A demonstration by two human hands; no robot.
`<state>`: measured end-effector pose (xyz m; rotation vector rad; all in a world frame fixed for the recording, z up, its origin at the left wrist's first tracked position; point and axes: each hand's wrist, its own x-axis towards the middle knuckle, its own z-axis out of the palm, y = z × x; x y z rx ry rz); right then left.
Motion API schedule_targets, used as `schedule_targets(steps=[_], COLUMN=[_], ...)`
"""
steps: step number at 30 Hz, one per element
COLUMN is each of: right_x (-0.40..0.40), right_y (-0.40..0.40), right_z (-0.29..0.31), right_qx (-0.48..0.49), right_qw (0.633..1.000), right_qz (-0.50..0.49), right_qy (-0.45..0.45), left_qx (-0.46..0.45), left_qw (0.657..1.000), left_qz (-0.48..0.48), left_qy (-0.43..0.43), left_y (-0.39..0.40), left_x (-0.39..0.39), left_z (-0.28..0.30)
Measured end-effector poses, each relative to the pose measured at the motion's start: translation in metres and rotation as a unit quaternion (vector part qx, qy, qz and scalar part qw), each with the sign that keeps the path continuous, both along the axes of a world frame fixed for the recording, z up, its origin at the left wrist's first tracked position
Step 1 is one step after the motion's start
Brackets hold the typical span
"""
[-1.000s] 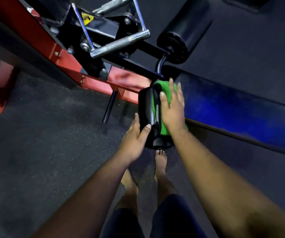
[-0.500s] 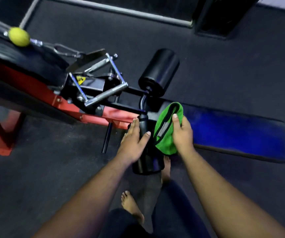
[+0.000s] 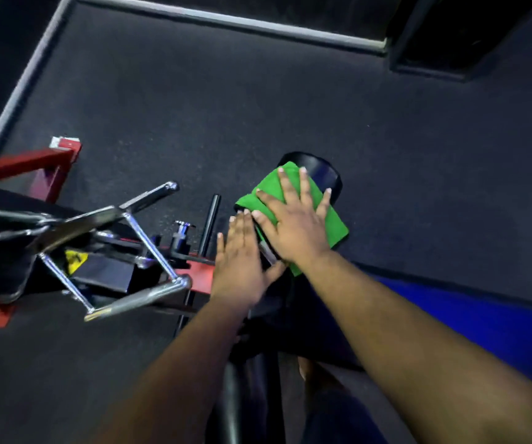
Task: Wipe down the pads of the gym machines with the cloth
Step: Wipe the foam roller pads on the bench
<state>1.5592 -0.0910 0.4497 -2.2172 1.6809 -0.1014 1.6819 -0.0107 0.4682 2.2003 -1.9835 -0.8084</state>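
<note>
A green cloth (image 3: 333,224) lies draped over the far black roller pad (image 3: 324,174) of the red-framed gym machine. My right hand (image 3: 293,219) presses flat on the cloth, fingers spread. My left hand (image 3: 242,257) rests flat, fingers together, against the left side of the same roller pad, touching the cloth's edge. The nearer black roller pad (image 3: 245,389) sits low in the view between my arms. The blue bench pad (image 3: 482,318) runs to the right under my right forearm.
A chrome double-handle cable attachment (image 3: 136,248) and the red frame (image 3: 24,165) stand to the left. A black peg (image 3: 210,225) juts up beside my left hand. Dark rubber floor (image 3: 258,100) spreads beyond, bordered by a pale line. My bare foot (image 3: 309,370) is below.
Both hands moved from the near roller pad up to the far roller pad. The cloth, held bunched before, now lies spread on the far pad under my flat right hand. The view tilted forward.
</note>
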Motion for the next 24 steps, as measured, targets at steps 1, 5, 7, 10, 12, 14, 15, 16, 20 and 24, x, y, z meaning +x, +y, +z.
schedule_targets(steps=[1, 5, 7, 10, 12, 14, 15, 16, 20, 24], right_x=[-0.002, -0.007, -0.004, -0.006, -0.015, -0.017, -0.017, -0.017, -0.025, 0.008], right_y=[-0.017, -0.083, -0.069, 0.015, 0.068, 0.069, 0.053, 0.031, -0.051, 0.036], right_z=[0.002, 0.011, 0.011, 0.007, 0.001, -0.007, -0.010, -0.011, -0.011, -0.017], right_qx=[-0.005, 0.005, -0.014, 0.013, 0.071, 0.086, 0.069, 0.049, 0.066, 0.018], right_qw=[1.000, 0.998, 0.998, 0.996, 0.988, 0.980, 0.974, 0.965, 0.896, 0.882], right_qz=[0.009, -0.017, -0.039, -0.080, -0.109, -0.137, -0.166, -0.202, -0.369, -0.362], right_qy=[0.007, 0.052, 0.052, -0.028, -0.078, -0.113, -0.136, -0.159, -0.238, -0.301], left_qx=[-0.002, 0.010, 0.039, 0.072, 0.044, 0.052, 0.060, 0.064, 0.069, 0.078], left_qw=[1.000, 1.000, 0.999, 0.997, 0.998, 0.997, 0.995, 0.994, 0.994, 0.992], left_qz=[0.009, 0.024, 0.014, -0.022, -0.048, -0.063, -0.078, -0.087, -0.074, -0.085], left_qy=[0.009, 0.001, -0.006, 0.017, -0.002, -0.010, -0.021, -0.033, -0.028, -0.048], left_y=[-0.005, -0.023, -0.025, -0.027, -0.024, -0.023, -0.024, -0.023, -0.024, -0.024], left_x=[0.002, 0.013, 0.015, 0.017, 0.014, 0.017, 0.018, 0.018, 0.017, 0.017], left_z=[-0.001, -0.007, -0.005, -0.007, -0.009, -0.009, -0.008, -0.010, -0.011, -0.005])
